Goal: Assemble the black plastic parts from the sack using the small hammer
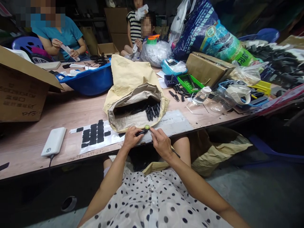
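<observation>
My left hand (130, 136) is closed on a small black elongated part (141, 133) at the table's front edge. My right hand (161, 143) pinches a thin dark stick-like tool (150, 130), whose other end (176, 153) shows below the wrist. Where the two hands meet, a small round green piece (147, 127) sits by the tip; I cannot tell which part it belongs to. Just beyond the hands lies an open woven sack (133, 71) with several black parts (152, 111) at its mouth. A grey board (175, 122) lies under the work.
To the left are a sheet with black stickers (93, 134), a cabled white power bank (54, 141) and a cardboard box (21, 88). Behind stands a blue basin (92, 79). Rightward are a green tray (190, 83) and water bottle (201, 96). Other people sit across.
</observation>
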A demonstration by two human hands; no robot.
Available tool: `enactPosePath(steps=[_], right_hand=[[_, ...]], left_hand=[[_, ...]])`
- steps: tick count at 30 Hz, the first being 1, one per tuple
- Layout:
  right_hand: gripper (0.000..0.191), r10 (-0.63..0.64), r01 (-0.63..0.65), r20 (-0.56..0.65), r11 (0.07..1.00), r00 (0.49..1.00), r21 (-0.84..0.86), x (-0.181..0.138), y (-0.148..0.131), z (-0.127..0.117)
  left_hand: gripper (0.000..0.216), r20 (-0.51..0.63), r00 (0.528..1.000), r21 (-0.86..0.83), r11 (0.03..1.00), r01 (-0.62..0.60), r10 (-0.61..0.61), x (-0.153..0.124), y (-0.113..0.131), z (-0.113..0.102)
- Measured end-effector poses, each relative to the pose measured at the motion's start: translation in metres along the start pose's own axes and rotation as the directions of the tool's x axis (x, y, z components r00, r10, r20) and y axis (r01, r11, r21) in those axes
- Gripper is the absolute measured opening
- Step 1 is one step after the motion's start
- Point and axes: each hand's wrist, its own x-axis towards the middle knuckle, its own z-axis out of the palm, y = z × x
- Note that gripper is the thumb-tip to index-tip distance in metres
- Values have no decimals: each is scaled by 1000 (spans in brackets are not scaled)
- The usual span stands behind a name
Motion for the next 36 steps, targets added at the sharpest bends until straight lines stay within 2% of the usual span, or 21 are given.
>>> enactPosePath(steps=[6,10,13,15,18,21,31,36], right_hand=[[39,8,-9,30,1000,1000,18,-3,2,2],[39,77,-75,-90,997,993,33,1,13,-2],[41,193,-200,-204,980,960,-14,16,36,-11],[41,295,-319,-240,945,925,-67,29,57,-16],[41,442,-478,-226,868,868,-139,51,85,-17],[41,515,-545,-188,815,836,-195,67,99,-11],[42,436,-495,-246,818,866,-292,73,93,6],[41,422,-482,-247,824,872,-297,73,95,7]], left_hand=[[12,-20,1000,13,1000,-10,10,0,0,0],[11,-31,999,27,1000,-7,8,-1,2,0],[11,-35,999,43,999,-10,12,-1,5,-1],[11,-31,999,48,999,-17,18,-1,6,-2],[12,-27,999,53,998,-19,21,0,6,-3],[11,-30,999,63,998,-17,19,-1,6,-4],[10,-16,999,44,998,-37,38,-1,5,-9],[12,29,983,76,981,-181,179,-29,20,-7]])
